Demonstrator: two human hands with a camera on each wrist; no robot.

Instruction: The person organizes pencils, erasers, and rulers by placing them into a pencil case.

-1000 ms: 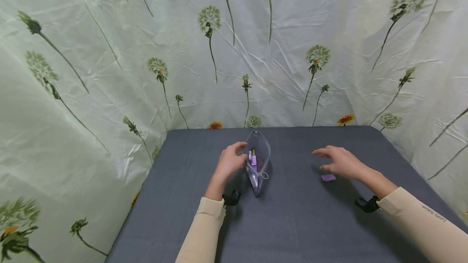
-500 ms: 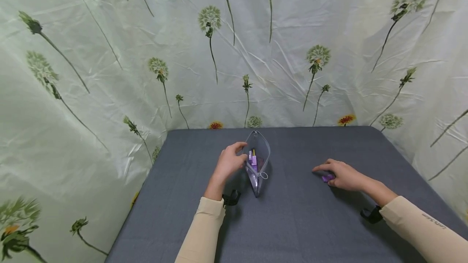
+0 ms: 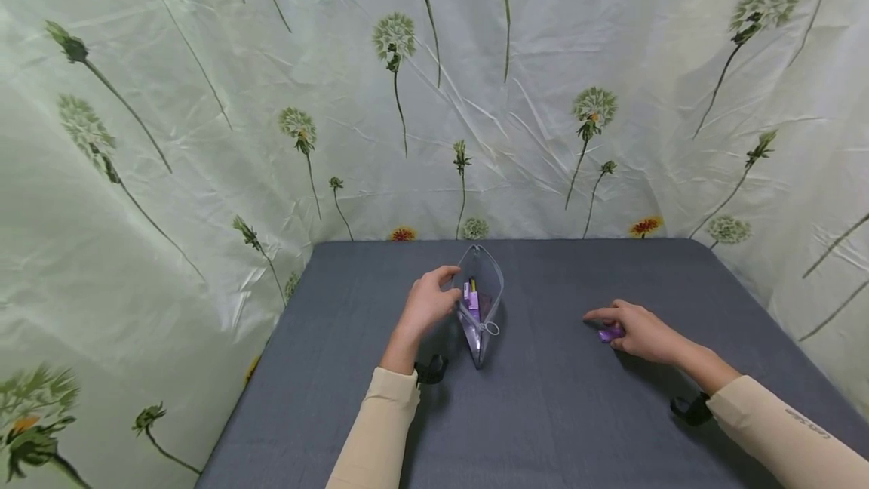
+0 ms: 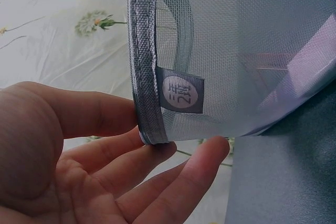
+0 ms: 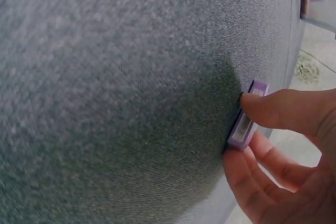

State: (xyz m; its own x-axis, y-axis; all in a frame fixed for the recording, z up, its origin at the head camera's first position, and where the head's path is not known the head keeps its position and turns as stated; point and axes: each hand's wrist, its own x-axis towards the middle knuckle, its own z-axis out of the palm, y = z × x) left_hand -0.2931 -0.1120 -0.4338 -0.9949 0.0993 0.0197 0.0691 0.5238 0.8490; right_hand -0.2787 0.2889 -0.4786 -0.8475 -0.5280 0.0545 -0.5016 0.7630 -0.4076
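A grey mesh zip pouch (image 3: pixel 473 338) stands open-mouthed near the middle of the table, with purple items and a yellow-and-dark stick inside. My left hand (image 3: pixel 426 302) pinches the left side of its zip edge. In the left wrist view, thumb and fingers meet at the zip tape beside a small round-logo tag (image 4: pixel 181 92). To the right, my right hand (image 3: pixel 641 334) holds a small flat purple block (image 5: pixel 242 129) with a pale label, low at the tabletop. Its thumb presses one face while fingertips touch the lower end and far side. What the block is, I cannot tell.
A dark grey cloth covers the table (image 3: pixel 543 413). Behind and at the sides hangs a pale curtain (image 3: pixel 339 66) printed with dandelions. A ring-shaped zip pull (image 3: pixel 492 329) hangs at the pouch's near end.
My right hand has come down onto the purple block and taken hold of it. The left hand and the pouch have stayed in place.
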